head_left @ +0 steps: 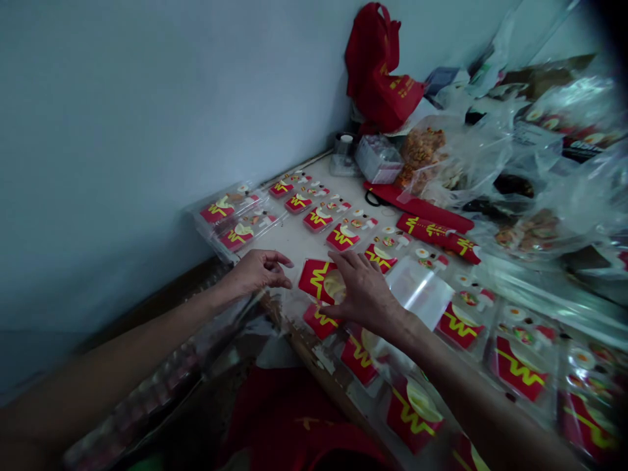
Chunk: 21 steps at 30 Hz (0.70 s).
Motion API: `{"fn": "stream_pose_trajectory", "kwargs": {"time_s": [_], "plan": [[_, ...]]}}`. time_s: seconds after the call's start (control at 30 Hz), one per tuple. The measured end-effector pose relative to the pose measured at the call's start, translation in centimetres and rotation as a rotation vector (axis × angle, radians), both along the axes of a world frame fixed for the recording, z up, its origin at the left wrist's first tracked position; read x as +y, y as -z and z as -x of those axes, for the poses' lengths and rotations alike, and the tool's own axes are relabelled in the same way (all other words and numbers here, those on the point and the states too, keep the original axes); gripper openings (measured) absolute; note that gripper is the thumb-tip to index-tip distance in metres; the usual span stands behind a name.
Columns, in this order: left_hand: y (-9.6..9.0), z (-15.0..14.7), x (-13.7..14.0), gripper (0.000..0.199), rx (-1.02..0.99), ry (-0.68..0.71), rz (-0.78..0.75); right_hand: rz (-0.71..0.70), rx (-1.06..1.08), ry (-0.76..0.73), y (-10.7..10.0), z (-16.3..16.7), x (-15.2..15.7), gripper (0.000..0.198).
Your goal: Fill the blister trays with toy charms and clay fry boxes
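Note:
My right hand point(366, 291) curves around the right end of a small red packet point(313, 278) with a yellow zigzag and a pale rounded part. Its thumb and fingers lie along the packet's two edges. The packet is turned sideways, just above a similar red piece point(321, 320) near the table's front edge. To the left, my left hand point(267, 269) hovers with its fingers bent and the thumb apart, holding nothing. Rows of clear trays point(343, 237) hold the same red pieces with small toy-like food pieces, such as fried eggs.
Stacked filled clear cases point(235, 216) stand at the table's left edge. A clear plastic sheet or lid point(419, 291) lies over trays right of my hands. Behind are scissors point(373, 198), rolled red material point(436, 235), a clear box point(377, 159), bags of small brown pieces point(424, 150) and a red bag point(375, 72).

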<state>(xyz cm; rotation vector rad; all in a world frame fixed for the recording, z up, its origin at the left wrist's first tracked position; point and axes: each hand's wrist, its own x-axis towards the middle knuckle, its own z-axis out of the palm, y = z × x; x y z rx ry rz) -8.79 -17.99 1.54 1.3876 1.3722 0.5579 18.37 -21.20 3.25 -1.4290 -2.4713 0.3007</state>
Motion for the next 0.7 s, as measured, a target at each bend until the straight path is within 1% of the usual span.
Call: {"fn": "stream_pose_trajectory", "kwargs": {"time_s": [0.07,0.13,0.23,0.33,0.43,0.5,0.6,0.7], "plan": [[0.2,-0.1,0.1,0.055,-0.018,0.003,0.031,-0.031,0.003,0.012,0.4,0.3,-0.1,0.096],[0.2,-0.1,0.3,0.057,-0.031,-0.007,0.036,-0.021,0.002,-0.015,0.8,0.3,-0.4,0.096],[0.1,0.1,0.8,0.058,-0.035,-0.014,0.029,0.055,-0.002,-0.108,1.0,-0.5,-0.9,0.094],[0.3,0.1,1.0,0.056,-0.032,0.018,0.045,0.127,0.003,-0.196,0.8,-1.3,-0.7,0.095],[0.6,0.1,0.8,0.052,-0.028,0.05,0.103,0.15,0.022,-0.286,0.9,-1.5,-0.2,0.096],[0.5,0.0,0.8,0.046,-0.02,0.07,0.169,0.138,0.022,-0.304,1.1,-1.1,0.1,0.096],[0.0,-0.1,1.2,0.041,0.004,0.14,0.212,0.072,-0.043,-0.262,1.6,-0.1,0.1,0.097],[-1.1,-1.2,2.6,0.039,0.054,0.324,0.161,0.01,-0.107,-0.236,1.7,0.6,-0.3,0.093]]}}
